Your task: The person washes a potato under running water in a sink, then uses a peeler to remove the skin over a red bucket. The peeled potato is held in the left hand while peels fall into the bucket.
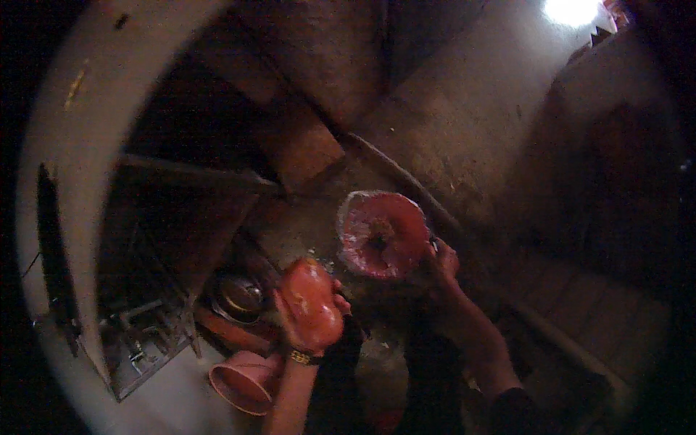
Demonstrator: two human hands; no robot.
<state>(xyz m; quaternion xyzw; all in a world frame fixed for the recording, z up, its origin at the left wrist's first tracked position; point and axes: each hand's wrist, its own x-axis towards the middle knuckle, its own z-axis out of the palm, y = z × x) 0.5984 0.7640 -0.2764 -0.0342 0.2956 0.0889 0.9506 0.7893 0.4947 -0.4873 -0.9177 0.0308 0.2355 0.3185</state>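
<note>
A shiny orange-red fruit or vegetable [311, 304], bulging at both ends and narrower in its middle, rests in my left hand [341, 299]. My fingers curl around its right side, and a dark band with gold-coloured parts circles that wrist. To the right, my right hand [447, 260] grips the edge of a round pink basin or lined bowl [402, 228]. Its rim has a pale, glossy, uneven edge. Something small and dark lies at its centre, too dim to identify. The two held things are apart.
A pink plastic bucket [239, 383] lies tilted at lower left. Behind it stands a dark round pot [239, 296]. A metal-framed rack [152, 348] is farther left. A low ledge [408, 179] runs diagonally past the basin. Bright light [573, 10] shines at upper right; much else is dark.
</note>
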